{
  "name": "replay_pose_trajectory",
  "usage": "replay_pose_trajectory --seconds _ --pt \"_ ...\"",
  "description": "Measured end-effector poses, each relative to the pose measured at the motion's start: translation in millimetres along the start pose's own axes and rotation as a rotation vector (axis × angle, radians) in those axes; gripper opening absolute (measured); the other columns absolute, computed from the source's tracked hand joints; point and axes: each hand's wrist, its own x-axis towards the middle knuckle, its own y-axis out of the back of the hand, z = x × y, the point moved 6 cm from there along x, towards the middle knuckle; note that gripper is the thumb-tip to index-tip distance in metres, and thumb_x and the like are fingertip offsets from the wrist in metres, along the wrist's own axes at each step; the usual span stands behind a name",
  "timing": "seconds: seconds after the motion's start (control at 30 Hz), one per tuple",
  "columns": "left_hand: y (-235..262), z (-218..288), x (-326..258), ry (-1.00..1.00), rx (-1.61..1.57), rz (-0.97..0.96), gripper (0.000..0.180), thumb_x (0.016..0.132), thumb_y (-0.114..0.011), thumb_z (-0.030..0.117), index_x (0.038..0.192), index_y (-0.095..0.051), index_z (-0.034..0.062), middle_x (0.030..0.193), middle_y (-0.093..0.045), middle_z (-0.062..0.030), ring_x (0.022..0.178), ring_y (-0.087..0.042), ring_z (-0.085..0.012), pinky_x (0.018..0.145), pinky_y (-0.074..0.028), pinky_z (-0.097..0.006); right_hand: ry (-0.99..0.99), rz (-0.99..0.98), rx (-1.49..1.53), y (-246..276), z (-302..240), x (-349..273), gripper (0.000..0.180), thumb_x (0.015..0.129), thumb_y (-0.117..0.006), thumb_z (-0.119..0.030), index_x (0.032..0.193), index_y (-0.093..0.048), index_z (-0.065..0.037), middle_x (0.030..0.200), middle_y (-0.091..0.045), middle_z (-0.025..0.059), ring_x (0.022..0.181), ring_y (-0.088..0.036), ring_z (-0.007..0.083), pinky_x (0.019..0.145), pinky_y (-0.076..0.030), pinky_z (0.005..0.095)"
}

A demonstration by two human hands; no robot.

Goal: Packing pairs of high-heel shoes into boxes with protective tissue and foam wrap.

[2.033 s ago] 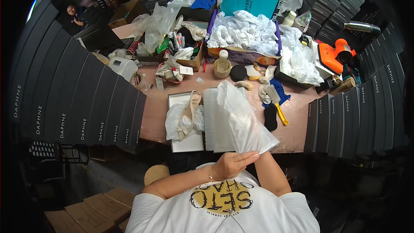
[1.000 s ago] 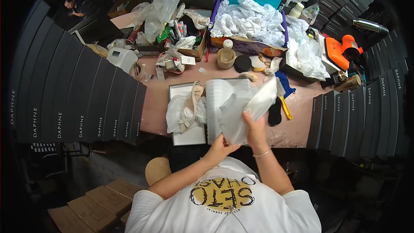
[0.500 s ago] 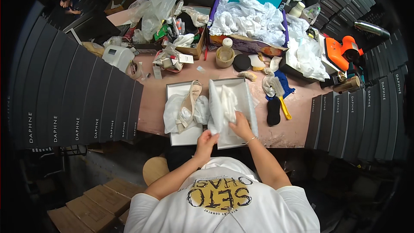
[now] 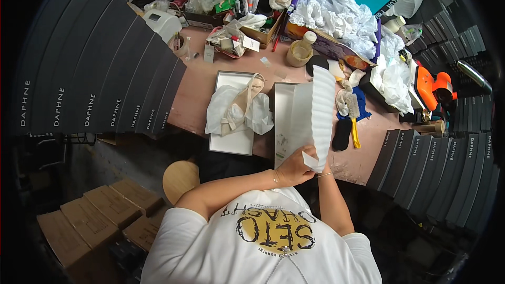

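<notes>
A white foam sheet (image 4: 322,110) stands raised over the right-hand open box (image 4: 286,121), which is white inside. My left hand (image 4: 295,168) pinches the sheet's lower end at the box's near edge. My right hand (image 4: 325,169) is mostly behind the sheet and my left hand; its fingers are hidden. To the left, a shallow white-lined box part (image 4: 231,144) holds a beige strappy sandal (image 4: 251,92) on crumpled white tissue paper (image 4: 220,108).
Dark shoe boxes stand in rows at left (image 4: 100,58) and right (image 4: 421,160). Beyond the boxes are a glue jar (image 4: 300,51) and a carton of crumpled tissue (image 4: 336,18). A yellow-handled brush (image 4: 355,126) and black pad (image 4: 341,135) lie right of the foam.
The foam sheet has been lifted and swung right, baring the box's left inside. My left hand has moved right, across to my right wrist. The white bundle my right hand touched is out of sight.
</notes>
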Motion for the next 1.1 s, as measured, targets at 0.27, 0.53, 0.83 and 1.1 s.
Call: replay_pose_trajectory --seconds 0.27,0.53,0.83,1.1 --pt "37.6 -50.0 -68.1 0.339 0.013 -0.218 0.037 0.078 -0.07 0.014 0.111 -0.06 0.0006 0.107 -0.058 -0.0157 0.105 -0.055 -0.0314 0.09 -0.045 -0.036 0.557 -0.078 -0.681 -89.6 37.0 5.4 0.036 0.082 -0.062 -0.015 0.114 -0.057 0.001 0.105 -0.062 0.0222 0.092 -0.061 0.0343 0.079 -0.049 0.0374" --pt "65.2 -68.2 -50.2 0.169 -0.003 -0.282 0.057 0.07 -0.065 0.012 0.124 -0.05 0.0006 0.143 -0.032 -0.0241 0.136 -0.027 -0.0375 0.108 -0.029 -0.049 0.047 0.343 -0.469 76.7 -54.2 -31.5 0.033 0.088 -0.059 -0.021 0.112 -0.059 0.003 0.101 -0.063 0.0184 0.089 -0.062 0.0306 0.076 -0.049 0.0363" --pt "-17.1 -143.0 -0.2 0.384 0.699 -1.015 0.026 0.074 -0.062 0.014 0.099 -0.065 0.0073 0.107 -0.062 -0.0138 0.11 -0.055 -0.0294 0.091 -0.038 -0.047 -0.024 0.369 0.242 20.6 0.8 -23.5 0.012 0.093 -0.057 -0.014 0.088 -0.06 -0.003 0.078 -0.056 -0.0024 0.074 -0.05 0.0054 0.065 -0.041 0.0214" --pt "42.0 -100.6 -7.6 0.084 0.152 -0.155 0.015 0.078 -0.06 0.007 0.092 -0.062 0.0046 0.093 -0.062 -0.0104 0.093 -0.058 -0.029 0.08 -0.046 -0.042 0.538 0.505 -0.788 30.5 -167.1 -22.3 0.023 0.079 -0.062 0.0 0.102 -0.058 -0.001 0.1 -0.059 0.0144 0.095 -0.055 0.0325 0.081 -0.043 0.0408"
